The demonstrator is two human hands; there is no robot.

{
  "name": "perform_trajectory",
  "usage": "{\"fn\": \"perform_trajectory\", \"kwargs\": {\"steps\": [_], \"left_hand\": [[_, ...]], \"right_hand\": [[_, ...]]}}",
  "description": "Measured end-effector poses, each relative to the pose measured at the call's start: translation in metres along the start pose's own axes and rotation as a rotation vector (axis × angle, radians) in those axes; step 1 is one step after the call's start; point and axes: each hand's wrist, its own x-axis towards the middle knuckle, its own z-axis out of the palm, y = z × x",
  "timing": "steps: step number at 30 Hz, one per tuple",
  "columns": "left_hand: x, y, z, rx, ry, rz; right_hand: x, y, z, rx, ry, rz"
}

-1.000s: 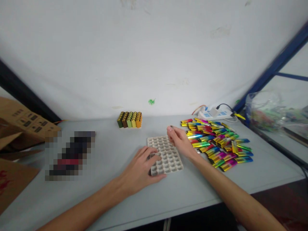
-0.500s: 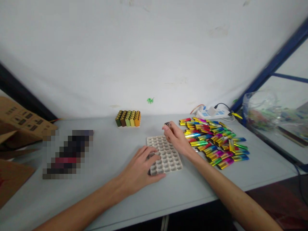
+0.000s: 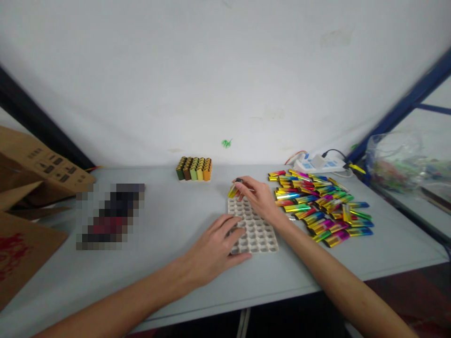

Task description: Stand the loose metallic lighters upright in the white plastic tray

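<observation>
A pale grid tray [image 3: 260, 237] with rows of small cells lies on the table in front of me. My left hand [image 3: 214, 241] rests over its left side, fingers spread apart and thumb along the near edge. At the tray's far left corner, my right hand [image 3: 257, 195] pinches a shiny yellow lighter [image 3: 232, 191] with a dark top. The lighter is tilted, and its lower end is at the far row; whether it sits in a cell I cannot tell.
A heap of shiny multicoloured lighters [image 3: 317, 203] covers the right side. By the wall stands a block of upright lighters [image 3: 193, 170]. A white power strip [image 3: 319, 163] is behind the heap. Cardboard boxes [image 3: 52, 164] and a blurred-out dark item [image 3: 112, 216] are on the left.
My right hand has moved slightly left to the tray's far corner, and the lighter's yellow body now shows. My left hand stays on the tray. The whole view has shifted a little.
</observation>
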Motion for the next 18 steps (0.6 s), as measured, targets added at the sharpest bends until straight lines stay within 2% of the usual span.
{"fn": "perform_trajectory", "kwargs": {"steps": [6,13,16,18], "left_hand": [[0.0,-0.002,0.0,-0.02,-0.017,-0.016],[-0.001,-0.002,0.0,0.0,-0.006,-0.011],[-0.002,-0.005,0.002,0.021,-0.002,-0.011],[-0.003,-0.007,0.002,0.026,0.004,-0.007]], "right_hand": [[0.004,0.008,-0.009,-0.25,-0.121,-0.107],[0.001,0.011,-0.008,-0.353,-0.289,-0.184],[0.001,0.015,-0.013,-0.422,-0.273,-0.216],[0.002,0.02,-0.029,-0.428,-0.221,-0.237]]}}
